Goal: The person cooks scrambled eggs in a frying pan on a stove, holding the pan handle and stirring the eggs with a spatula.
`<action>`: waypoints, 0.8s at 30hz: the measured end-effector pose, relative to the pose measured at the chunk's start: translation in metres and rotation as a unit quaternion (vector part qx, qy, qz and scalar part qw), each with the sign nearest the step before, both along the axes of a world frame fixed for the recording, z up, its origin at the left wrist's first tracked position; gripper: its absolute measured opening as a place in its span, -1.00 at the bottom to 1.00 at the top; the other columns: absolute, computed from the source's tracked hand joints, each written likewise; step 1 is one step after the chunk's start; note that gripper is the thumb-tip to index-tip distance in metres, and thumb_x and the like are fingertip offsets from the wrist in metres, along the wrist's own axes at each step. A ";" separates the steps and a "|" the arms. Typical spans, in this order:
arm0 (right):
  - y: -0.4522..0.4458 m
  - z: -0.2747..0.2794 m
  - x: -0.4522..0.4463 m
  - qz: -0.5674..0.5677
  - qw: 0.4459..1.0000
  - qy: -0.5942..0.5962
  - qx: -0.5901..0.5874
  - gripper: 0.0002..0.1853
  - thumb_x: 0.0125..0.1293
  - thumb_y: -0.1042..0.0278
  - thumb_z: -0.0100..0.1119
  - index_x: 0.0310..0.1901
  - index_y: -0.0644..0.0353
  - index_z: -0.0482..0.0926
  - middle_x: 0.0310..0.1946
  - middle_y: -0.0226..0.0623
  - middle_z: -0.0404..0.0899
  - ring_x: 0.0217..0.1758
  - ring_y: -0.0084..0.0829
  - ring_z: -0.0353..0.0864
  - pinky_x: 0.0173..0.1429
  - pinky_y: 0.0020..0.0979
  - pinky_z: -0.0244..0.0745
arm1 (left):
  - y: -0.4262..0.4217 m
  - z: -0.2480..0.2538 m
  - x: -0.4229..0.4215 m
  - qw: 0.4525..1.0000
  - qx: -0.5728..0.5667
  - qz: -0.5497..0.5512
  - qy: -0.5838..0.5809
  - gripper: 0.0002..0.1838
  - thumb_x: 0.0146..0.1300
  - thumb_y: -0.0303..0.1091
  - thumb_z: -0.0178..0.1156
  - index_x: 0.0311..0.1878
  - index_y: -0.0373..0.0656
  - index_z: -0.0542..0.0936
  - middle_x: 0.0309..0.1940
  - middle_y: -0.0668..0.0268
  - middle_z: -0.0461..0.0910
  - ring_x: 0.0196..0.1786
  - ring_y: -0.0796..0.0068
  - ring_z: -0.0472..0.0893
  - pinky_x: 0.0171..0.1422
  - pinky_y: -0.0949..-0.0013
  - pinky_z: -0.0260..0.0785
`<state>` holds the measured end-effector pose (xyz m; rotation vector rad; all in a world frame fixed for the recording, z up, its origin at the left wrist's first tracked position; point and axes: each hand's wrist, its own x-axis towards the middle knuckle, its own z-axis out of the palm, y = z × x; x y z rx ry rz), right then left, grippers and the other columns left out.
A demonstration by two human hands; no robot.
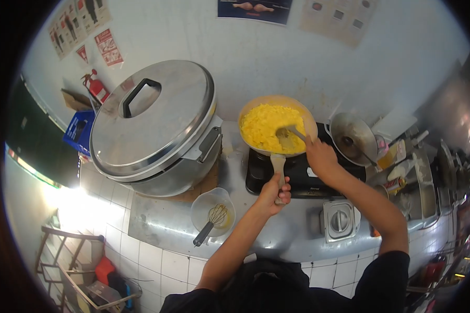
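A frying pan point(309, 125) full of yellow scrambled eggs point(266, 122) sits over a black portable stove point(297, 180). My left hand point(274, 194) is wrapped round the pan's pale handle point(278, 163). From the right, my right hand point(321, 158) grips the handle of a spatula point(287, 134), whose head is down in the eggs and partly hidden by them. Nearer my left forearm, a clear bowl point(199, 204) holds a wire whisk point(210, 223) and a little yellowish liquid.
A very large lidded metal pot point(167, 115) fills the counter's left side. Right of the stove is a wok point(352, 138). A small lidded steel container point(341, 221) stands near the front edge of the steel counter point(277, 237). Bottles and pans crowd the far right.
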<state>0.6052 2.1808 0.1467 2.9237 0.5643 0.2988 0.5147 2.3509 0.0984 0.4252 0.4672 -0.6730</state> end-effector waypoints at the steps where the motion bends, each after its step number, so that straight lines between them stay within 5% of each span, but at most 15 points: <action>1: 0.002 -0.008 0.017 0.000 1.000 -0.010 0.024 -0.58 0.13 0.46 0.09 0.07 0.32 0.39 -0.36 -0.06 0.55 -0.38 -0.12 0.66 -0.35 -0.20 0.58 | 0.001 -0.001 0.002 1.000 -0.005 -0.001 -0.003 -0.66 0.47 0.01 -0.20 -0.14 -0.08 0.33 -0.61 0.47 0.24 -0.67 0.68 0.15 -0.62 0.55 0.03; 6: -0.007 0.030 0.048 0.003 0.995 0.073 0.063 -0.70 0.20 0.42 0.03 0.00 0.17 0.48 -0.34 -0.02 0.59 -0.24 -0.02 0.63 -0.19 -0.08 0.53 | 0.001 -0.004 0.007 1.000 -0.018 -0.008 -0.014 -0.66 0.47 0.00 -0.21 -0.14 -0.09 0.33 -0.63 0.47 0.25 -0.67 0.68 0.16 -0.61 0.55 0.04; 12: -0.036 0.120 -0.015 0.028 0.988 0.134 -0.075 -0.65 0.19 0.43 0.05 0.04 0.09 0.53 -0.37 -0.03 0.59 -0.25 0.00 0.61 -0.17 -0.06 0.52 | 0.000 -0.007 0.006 1.000 -0.019 0.003 0.001 -0.65 0.48 0.00 -0.22 -0.16 -0.10 0.33 -0.64 0.47 0.25 -0.68 0.67 0.16 -0.61 0.53 0.05; 19: -0.039 0.031 -0.008 0.005 0.997 0.063 -0.033 -0.58 0.19 0.46 0.04 0.13 0.04 0.44 -0.29 -0.04 0.54 -0.27 0.02 0.61 -0.19 -0.08 0.54 | 0.004 -0.004 0.010 0.999 -0.027 -0.011 0.015 -0.64 0.48 0.00 -0.24 -0.19 -0.11 0.33 -0.64 0.48 0.25 -0.68 0.67 0.15 -0.61 0.51 0.05; 24: -0.055 0.025 0.045 0.048 0.999 0.011 0.013 -0.64 0.22 0.42 0.02 0.08 -0.01 0.48 -0.28 -0.07 0.55 -0.26 0.00 0.61 -0.19 -0.05 0.52 | 0.002 0.000 0.009 1.000 -0.009 -0.006 0.015 -0.66 0.47 -0.01 -0.20 -0.21 -0.08 0.34 -0.65 0.49 0.25 -0.70 0.69 0.17 -0.65 0.56 0.02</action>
